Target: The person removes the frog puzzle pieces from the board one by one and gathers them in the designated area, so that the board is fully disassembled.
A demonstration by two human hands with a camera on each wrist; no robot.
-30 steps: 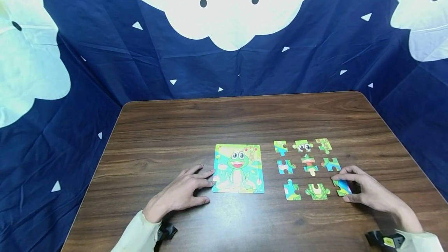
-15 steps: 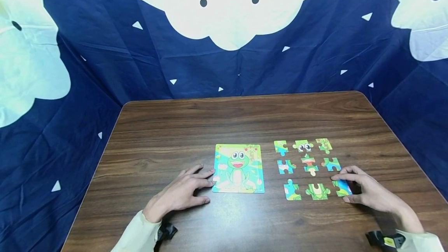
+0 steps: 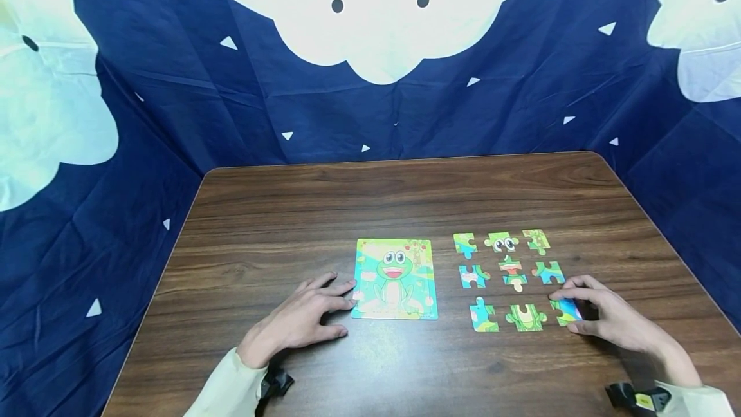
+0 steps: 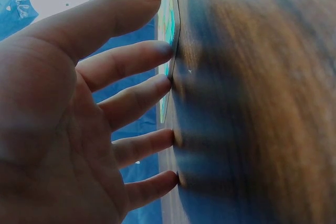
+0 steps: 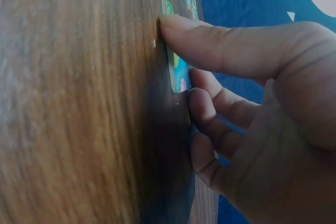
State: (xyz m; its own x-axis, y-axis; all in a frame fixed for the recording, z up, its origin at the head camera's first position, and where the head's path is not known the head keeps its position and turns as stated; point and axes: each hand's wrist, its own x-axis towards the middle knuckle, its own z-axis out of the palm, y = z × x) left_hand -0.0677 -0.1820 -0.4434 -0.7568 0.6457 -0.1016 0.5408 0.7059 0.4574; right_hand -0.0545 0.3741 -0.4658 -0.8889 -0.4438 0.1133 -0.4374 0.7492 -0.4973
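My left hand (image 3: 301,317) rests on the table with its fingers spread, fingertips at the left edge of a square frog puzzle board (image 3: 428,275). In the left wrist view, two fingertips (image 4: 163,83) meet the board's edge. My right hand (image 3: 613,317) pinches a blue and green corner puzzle piece (image 3: 567,311) between thumb and fingers, the piece lying flat on the table. Seen from the right wrist, the thumb presses along the near edge of this puzzle piece (image 5: 181,74), and the other fingers curl on its far side, partly hidden.
Several puzzle pieces lie apart in rows right of the board, among them the frog's eyes piece (image 3: 501,242), mouth piece (image 3: 512,270) and belly piece (image 3: 526,319). The wooden table (image 3: 289,211) ends at a blue patterned cloth (image 3: 324,108) behind and beside it.
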